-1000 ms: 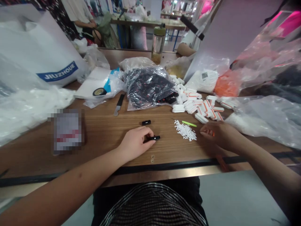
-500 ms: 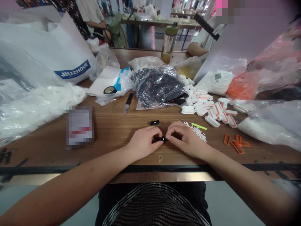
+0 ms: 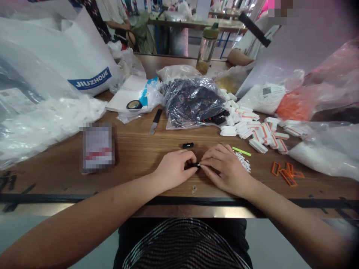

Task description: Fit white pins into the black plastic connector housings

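Observation:
My left hand (image 3: 174, 168) pinches a small black plastic part (image 3: 193, 165) between thumb and forefinger, just above the table. Close against its right end is my right hand (image 3: 224, 168), thumb and forefinger pressed together on what looks like a tiny white piece, mostly covered by the fingertips. A second black plastic part (image 3: 187, 145) with white spots lies beyond my left hand. Beside my right hand is a pile of tiny white pieces (image 3: 243, 161), partly hidden by that hand, with a yellow-green stick-like tool (image 3: 241, 151) behind it.
Orange frames (image 3: 288, 175) lie at right, white plastic cases (image 3: 265, 134) behind them. A bag of black parts (image 3: 193, 102) stands at centre back, near a flat blade (image 3: 155, 121) and tape roll (image 3: 134, 105). A blurred box (image 3: 98, 148) sits left; a bottle (image 3: 206, 48) stands behind.
My right fingertips have shifted slightly at the black part's end, and the right hand lies flatter. My left hand keeps its hold. The whole view has shifted a little.

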The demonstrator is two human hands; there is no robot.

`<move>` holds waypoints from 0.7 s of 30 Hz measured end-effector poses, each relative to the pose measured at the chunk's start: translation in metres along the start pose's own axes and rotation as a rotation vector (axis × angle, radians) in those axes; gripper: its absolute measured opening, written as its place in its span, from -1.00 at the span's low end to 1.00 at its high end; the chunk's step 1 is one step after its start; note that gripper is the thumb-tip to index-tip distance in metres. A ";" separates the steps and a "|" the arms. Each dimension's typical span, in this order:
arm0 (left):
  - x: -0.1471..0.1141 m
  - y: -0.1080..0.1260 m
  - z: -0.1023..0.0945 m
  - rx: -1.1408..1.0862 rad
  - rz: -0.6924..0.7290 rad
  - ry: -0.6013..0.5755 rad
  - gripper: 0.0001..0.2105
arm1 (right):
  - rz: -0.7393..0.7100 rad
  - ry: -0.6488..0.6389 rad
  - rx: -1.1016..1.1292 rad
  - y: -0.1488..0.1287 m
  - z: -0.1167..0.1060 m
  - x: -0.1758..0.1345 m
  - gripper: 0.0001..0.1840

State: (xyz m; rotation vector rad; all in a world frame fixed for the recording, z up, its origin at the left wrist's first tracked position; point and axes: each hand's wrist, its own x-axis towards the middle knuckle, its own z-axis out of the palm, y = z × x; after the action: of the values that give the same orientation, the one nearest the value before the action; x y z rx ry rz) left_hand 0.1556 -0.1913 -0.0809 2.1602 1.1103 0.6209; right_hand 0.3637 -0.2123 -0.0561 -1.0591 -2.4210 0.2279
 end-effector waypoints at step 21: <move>0.000 -0.001 0.000 0.030 0.011 -0.029 -0.92 | -0.055 0.014 -0.288 -0.014 0.015 -0.004 -0.82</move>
State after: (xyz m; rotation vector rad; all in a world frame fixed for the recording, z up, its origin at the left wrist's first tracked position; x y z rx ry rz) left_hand 0.1552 -0.1908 -0.0818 2.1955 1.0999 0.5796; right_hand 0.3493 -0.2243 -0.0654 -1.1069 -2.5176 -0.1518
